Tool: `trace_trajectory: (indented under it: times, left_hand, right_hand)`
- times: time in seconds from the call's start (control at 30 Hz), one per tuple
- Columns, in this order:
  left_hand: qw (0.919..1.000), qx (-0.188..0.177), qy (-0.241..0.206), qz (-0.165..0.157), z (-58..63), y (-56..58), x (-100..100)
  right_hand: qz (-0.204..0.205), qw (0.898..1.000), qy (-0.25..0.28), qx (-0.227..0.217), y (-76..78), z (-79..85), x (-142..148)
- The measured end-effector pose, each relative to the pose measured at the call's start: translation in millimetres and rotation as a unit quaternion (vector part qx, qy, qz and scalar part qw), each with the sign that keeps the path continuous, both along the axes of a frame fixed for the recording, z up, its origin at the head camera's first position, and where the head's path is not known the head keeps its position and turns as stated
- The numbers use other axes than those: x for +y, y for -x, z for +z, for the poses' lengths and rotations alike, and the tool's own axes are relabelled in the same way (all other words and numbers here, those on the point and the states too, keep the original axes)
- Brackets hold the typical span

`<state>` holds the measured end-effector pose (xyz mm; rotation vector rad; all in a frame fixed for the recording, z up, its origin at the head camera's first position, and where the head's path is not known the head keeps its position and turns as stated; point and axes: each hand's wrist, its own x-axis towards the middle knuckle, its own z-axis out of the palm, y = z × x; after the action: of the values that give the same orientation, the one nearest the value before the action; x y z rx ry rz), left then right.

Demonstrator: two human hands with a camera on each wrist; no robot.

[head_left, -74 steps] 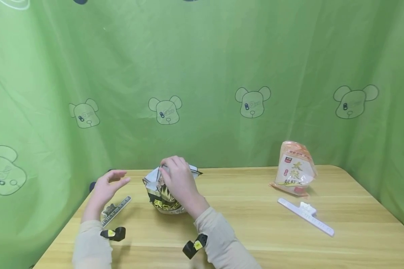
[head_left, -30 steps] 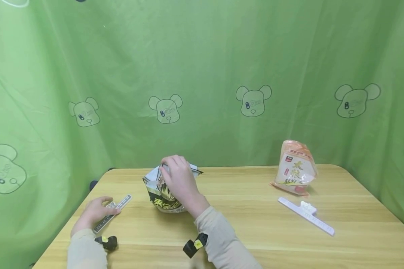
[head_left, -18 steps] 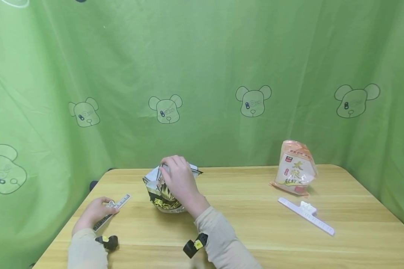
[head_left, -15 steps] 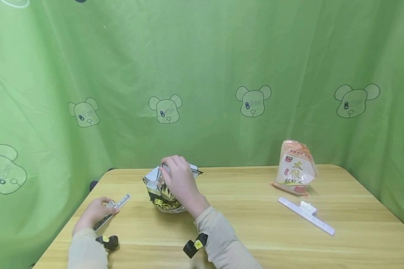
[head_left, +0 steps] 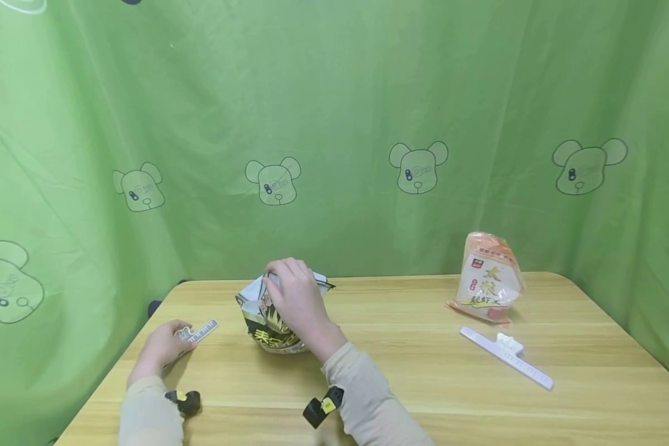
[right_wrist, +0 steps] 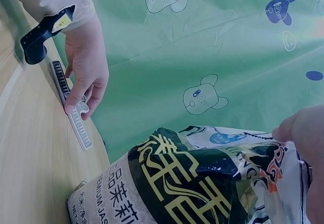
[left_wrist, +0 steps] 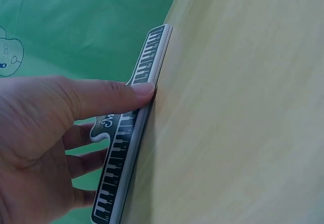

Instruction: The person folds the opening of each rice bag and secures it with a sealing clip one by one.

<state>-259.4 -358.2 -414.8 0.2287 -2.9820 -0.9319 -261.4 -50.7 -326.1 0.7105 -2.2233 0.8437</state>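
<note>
A green curtain (head_left: 334,93) printed with bear heads hangs behind a wood-grain table (head_left: 401,371). The largest container, a black-and-gold bag (right_wrist: 177,178), stands near the table's far edge, left of its middle; big gold Chinese characters run across its dark band, with "品茉莉" and the cut-off English "MIUM JAS" lower down, where pale grains show through the film. Its top is gathered and creased under the right hand (head_left: 301,297), which grips it with thumb and fingers bent over the edge. Toward the table's far right corner stands an orange-and-white bag (head_left: 489,282), lettered "太粮" in gold and "靓虾王" in black beneath, with a small red logo at upper left that is too small to read; what it holds cannot be told. The left hand (head_left: 164,344), near the table's left edge, pinches a piano-key clip (left_wrist: 119,148) between its thumb in front and its fingers behind; a white "M" begins a word on the clip's dark tab, the rest covered by the thumb. Whether the clip touches the table is unclear. A lilac clip (head_left: 506,357) lies slantwise toward the table's right edge, on the near side of the orange-and-white bag, its markings too faint to read.
</note>
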Motion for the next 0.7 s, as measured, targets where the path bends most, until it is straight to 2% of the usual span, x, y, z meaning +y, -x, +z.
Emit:
trace_trajectory:
  times: [0.27,0.7]
  left_hand:
    - [0.9997,0.009,0.024,0.002,1.8,1.2,5.5]
    - [0.9996,0.029,-0.001,0.000,2.7,3.7,11.1]
  right_hand:
    - [0.002,1.000,-0.003,0.001,1.0,-0.7,0.2]
    - [0.002,1.000,-0.003,0.005,1.5,-0.4,0.5]
